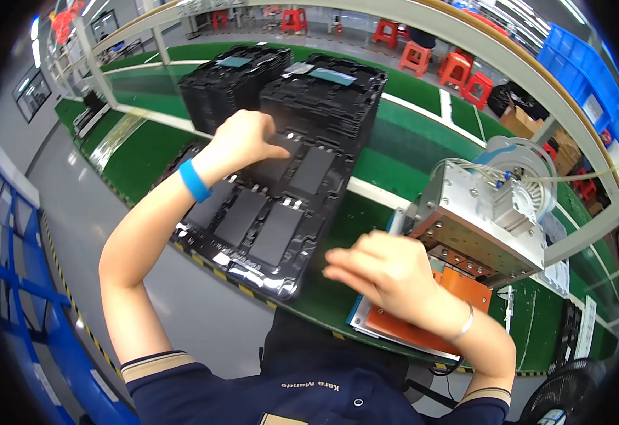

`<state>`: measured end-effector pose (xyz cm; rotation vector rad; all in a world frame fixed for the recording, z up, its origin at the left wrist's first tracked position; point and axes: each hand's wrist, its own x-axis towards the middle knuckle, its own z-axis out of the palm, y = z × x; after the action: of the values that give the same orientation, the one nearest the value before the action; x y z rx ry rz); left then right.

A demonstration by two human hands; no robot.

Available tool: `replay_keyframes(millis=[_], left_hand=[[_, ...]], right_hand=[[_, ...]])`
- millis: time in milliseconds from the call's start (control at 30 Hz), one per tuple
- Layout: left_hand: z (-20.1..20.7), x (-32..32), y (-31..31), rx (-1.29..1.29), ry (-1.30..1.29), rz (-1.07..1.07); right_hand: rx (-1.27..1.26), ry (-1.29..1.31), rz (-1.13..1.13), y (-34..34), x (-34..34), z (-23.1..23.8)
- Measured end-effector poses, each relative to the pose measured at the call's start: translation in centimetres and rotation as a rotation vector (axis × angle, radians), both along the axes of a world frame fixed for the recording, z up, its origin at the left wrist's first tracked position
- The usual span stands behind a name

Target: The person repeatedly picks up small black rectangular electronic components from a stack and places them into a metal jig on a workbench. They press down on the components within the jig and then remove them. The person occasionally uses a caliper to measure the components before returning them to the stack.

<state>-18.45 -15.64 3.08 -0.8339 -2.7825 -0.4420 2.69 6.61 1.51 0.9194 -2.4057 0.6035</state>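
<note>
My left hand point(247, 140) hangs over the far part of a black plastic tray point(281, 285), thumb and fingers apart, with nothing visible between them. Several flat dark grey rectangular pieces point(276, 234), each with small shiny parts at its top end, lie in the tray's pockets. One such piece point(311, 171) lies just right of my left hand, which partly hides another. My right hand point(387, 273) is held to the right of the tray, before a metal machine point(476, 223). Its fingers are pressed together in a pinch; whatever is in them, if anything, cannot be made out.
Two stacks of black trays point(324, 95) point(231, 81) stand behind the open tray on the green bench point(401, 173). The machine has an orange base plate point(469, 289) and a clear reel point(536, 170). A white-framed rail point(571, 92) arches over the bench. A black fan point(568, 397) sits at lower right.
</note>
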Motion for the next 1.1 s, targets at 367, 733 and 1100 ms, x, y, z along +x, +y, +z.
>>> replay_keyframes(millis=[367,733,1100], left_hand=[[0.0,-2.8,2.4,-0.249,-0.467,0.195],[-0.1,-3.2,2.8,-0.209,-0.415,0.066],[2.1,-1.9,6.4,0.281,-1.073,-0.106]], right_hand=[[0.369,0.127,0.196,-8.7,-9.5,-0.1],[0.644,0.396,0.261,-10.2,-9.5,0.1],[0.404,0.583,0.078,-7.8,-7.6,-0.7]])
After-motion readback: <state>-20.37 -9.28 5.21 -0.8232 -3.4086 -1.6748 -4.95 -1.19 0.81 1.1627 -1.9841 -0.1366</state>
